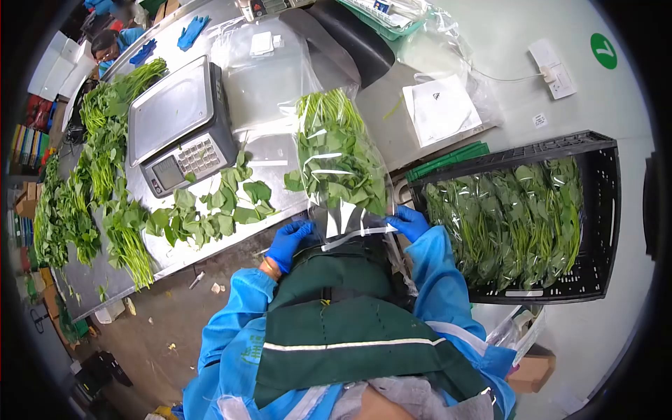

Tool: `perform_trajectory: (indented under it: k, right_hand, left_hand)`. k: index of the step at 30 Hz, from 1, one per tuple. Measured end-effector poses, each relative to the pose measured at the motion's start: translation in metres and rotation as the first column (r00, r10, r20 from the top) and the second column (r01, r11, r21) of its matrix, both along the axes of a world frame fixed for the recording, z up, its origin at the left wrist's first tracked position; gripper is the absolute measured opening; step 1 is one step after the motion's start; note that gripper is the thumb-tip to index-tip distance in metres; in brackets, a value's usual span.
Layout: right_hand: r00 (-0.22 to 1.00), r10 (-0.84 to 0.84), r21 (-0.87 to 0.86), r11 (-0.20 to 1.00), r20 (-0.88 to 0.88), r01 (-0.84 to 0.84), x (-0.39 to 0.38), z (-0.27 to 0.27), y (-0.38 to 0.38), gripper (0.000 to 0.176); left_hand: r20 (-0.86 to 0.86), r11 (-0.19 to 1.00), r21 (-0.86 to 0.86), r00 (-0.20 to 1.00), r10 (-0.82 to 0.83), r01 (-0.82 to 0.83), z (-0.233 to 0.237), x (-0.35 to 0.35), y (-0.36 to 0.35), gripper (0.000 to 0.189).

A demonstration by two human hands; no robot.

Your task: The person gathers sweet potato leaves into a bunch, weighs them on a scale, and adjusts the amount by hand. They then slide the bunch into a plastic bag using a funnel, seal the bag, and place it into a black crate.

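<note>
A clear plastic bag (pixel 332 222) of leafy green vegetables (pixel 339 161) lies at the table's front edge, its mouth end toward my body and the pale stems pointing away. My left hand (pixel 287 245), in a blue glove, is closed on the bag's near left corner. At the near right corner, my right hand (pixel 409 222), also gloved in blue, pinches the bag's edge. Left of the bag, loose leafy sprigs (pixel 213 210) are spread on the metal table (pixel 273 168). Beyond them stands a digital scale (pixel 171 108) with a bare pan.
A black crate (pixel 598 231) at right holds several bagged bunches (pixel 504 224). Heaps of greens (pixel 91 189) cover the table's left side. Flat plastic bags (pixel 262 77) lie behind the scale. Blue gloves (pixel 192 33) and another person (pixel 112 45) are at the far left.
</note>
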State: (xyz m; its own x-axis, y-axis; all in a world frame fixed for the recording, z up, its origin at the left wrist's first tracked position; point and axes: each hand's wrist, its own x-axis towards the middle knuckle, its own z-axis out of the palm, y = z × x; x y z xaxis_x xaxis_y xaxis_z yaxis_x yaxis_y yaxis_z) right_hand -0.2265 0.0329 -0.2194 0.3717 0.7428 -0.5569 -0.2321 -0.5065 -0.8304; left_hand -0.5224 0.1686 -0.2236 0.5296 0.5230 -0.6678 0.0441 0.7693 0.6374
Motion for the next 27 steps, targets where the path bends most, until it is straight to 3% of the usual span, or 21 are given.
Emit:
perform_trajectory:
  k: [1, 2, 6, 7, 11, 13, 15, 17, 20, 23, 24, 27]
  right_hand:
    - [0.999, 0.021, -0.08, 0.996, -0.044, -0.024, -0.001, -0.001, -0.006, 0.025]
    - [0.998, -0.067, -0.018, 0.998, -0.011, 0.067, -0.004, -0.005, -0.008, 0.014]
    - [0.991, -0.098, -0.032, 0.994, 0.087, 0.101, 0.002, -0.011, -0.022, 0.01]
    - [0.99, -0.129, -0.016, 0.991, 0.06, 0.13, 0.001, -0.013, -0.024, 0.011]
    - [0.984, -0.064, 0.052, 0.997, 0.166, 0.056, 0.0, -0.012, -0.042, 0.015]
    - [0.966, -0.17, 0.16, 0.977, 0.193, 0.14, -0.003, -0.004, -0.044, 0.016]
    - [0.956, -0.191, 0.144, 0.976, 0.221, 0.161, -0.01, 0.003, -0.045, 0.02]
    - [0.899, -0.142, 0.133, 0.987, 0.414, 0.095, -0.016, 0.011, -0.043, 0.028]
    - [0.856, -0.066, 0.018, 0.998, 0.512, 0.066, -0.017, -0.008, -0.044, 0.035]
    - [0.884, 0.017, -0.103, 0.994, 0.468, 0.036, -0.016, -0.014, -0.045, 0.037]
    - [0.897, -0.101, 0.019, 0.995, 0.431, 0.103, -0.015, -0.036, -0.05, 0.03]
    - [0.935, -0.097, 0.003, 0.995, 0.341, 0.102, -0.014, -0.023, -0.049, 0.025]
  left_hand:
    - [0.013, 0.998, -0.062, 1.0, -0.005, 0.006, 0.002, 0.003, -0.007, 0.02]
    - [-0.038, 0.998, -0.066, 0.999, 0.016, -0.019, 0.003, 0.007, -0.012, 0.018]
    - [0.018, 0.997, -0.028, 0.997, 0.073, -0.073, -0.019, -0.002, -0.022, 0.018]
    - [0.007, 0.996, 0.031, 0.997, 0.083, -0.083, -0.018, -0.002, -0.024, 0.016]
    - [0.014, 0.994, 0.005, 0.994, 0.11, -0.11, -0.014, -0.002, -0.036, 0.017]
    - [0.023, 0.993, 0.013, 0.992, 0.121, -0.121, -0.01, 0.002, -0.035, 0.017]
    - [0.057, 0.987, -0.098, 0.99, 0.133, -0.127, -0.003, 0.006, -0.036, 0.016]
    - [0.073, 0.988, -0.092, 0.989, 0.129, -0.122, -0.002, 0.01, -0.038, 0.015]
    - [0.088, 0.996, -0.024, 0.992, 0.087, -0.086, -0.015, 0.009, -0.04, 0.012]
    - [0.051, 0.994, 0.1, 0.998, 0.033, -0.038, -0.024, -0.002, -0.042, 0.01]
    - [0.012, 0.987, 0.158, 1.0, 0.017, -0.019, -0.024, -0.006, -0.043, 0.009]
    - [0.021, 0.984, 0.174, 1.0, 0.021, -0.024, -0.02, -0.016, -0.048, 0.016]
